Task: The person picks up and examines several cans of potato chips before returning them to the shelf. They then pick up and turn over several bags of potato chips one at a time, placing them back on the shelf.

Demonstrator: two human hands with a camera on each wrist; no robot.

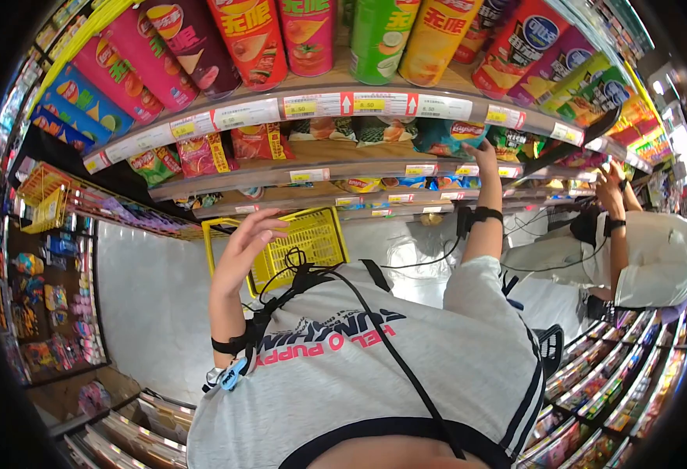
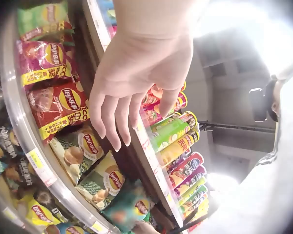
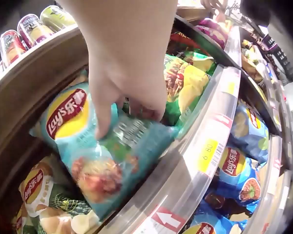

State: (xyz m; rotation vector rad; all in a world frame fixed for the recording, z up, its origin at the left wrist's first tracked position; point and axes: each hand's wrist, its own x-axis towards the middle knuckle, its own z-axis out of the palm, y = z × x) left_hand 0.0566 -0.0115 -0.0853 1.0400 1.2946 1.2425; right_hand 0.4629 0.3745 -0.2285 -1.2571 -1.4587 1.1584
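My right hand pinches a teal bag of Lay's potato chips on the shelf under the canisters. The thumb lies across the bag's front, while the other fingers bend at its upper edge, partly hidden. In the head view this arm reaches forward to the bag. My left hand is raised above a yellow shopping basket, fingers loosely extended and holding nothing. The left wrist view shows that hand with its fingers spread in front of the chip shelf.
Chip canisters line the upper shelf; its price-tag edge overhangs the bags. A green-and-yellow bag sits beside the teal one. Another person stands at the right. Cables run from both wrists across the shirt.
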